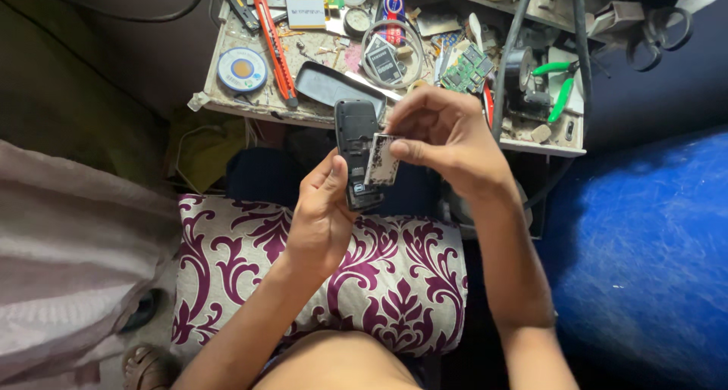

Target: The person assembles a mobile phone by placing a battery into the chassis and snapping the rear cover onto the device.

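Note:
My left hand (322,208) grips a small dark mobile phone (356,144) from below, back side up with its cover off. My right hand (444,136) pinches a thin flat rectangular part (381,161), pale and speckled, at its upper edge, and holds it against the phone's open back. Both hands hover over a white cushion with a purple floral pattern (394,276) that lies across my lap.
A cluttered small workbench (250,106) stands just beyond the hands, with an orange utility knife (274,45), a solder reel (242,69), a dark phone cover (330,83), a green circuit board (466,68) and green-handled pliers (561,87). Blue fabric (644,246) lies at right, pale cloth (68,261) at left.

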